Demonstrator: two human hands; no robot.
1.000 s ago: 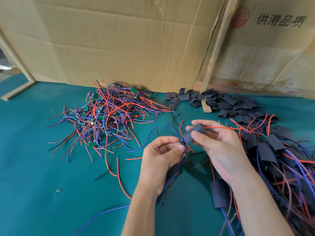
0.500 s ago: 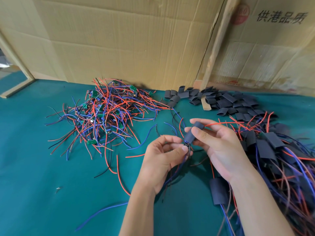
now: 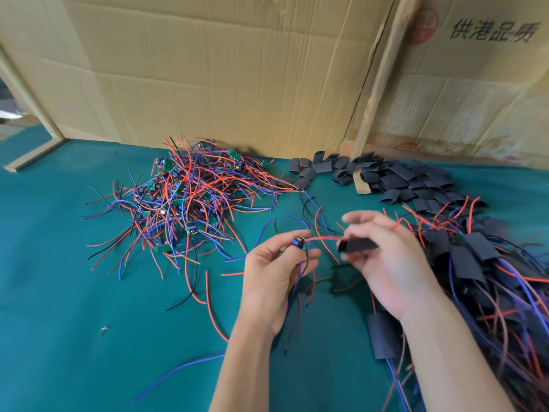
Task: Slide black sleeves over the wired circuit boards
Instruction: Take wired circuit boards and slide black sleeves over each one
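Sleeve: black sleeve (image 3: 358,246) held above the worktop (image 3: 59,292), its open end facing the board, apart from it
Board: wired circuit board (image 3: 298,242) with a red wire (image 3: 322,238) running into the sleeve
Right hand: right hand (image 3: 386,263), fingers curled, pinches the sleeve
Left hand: left hand (image 3: 273,275) pinches the board, wires hanging below
Left pile: bare wired boards (image 3: 184,203)
Far pile: empty sleeves (image 3: 398,179)
Right pile: sleeved boards (image 3: 490,278)
Backdrop: cardboard (image 3: 222,69)

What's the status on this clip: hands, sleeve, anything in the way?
Left hand pinches small wired circuit board. Right hand grips flat black sleeve, red wire entering it, board not yet inside. No obstruction seen.
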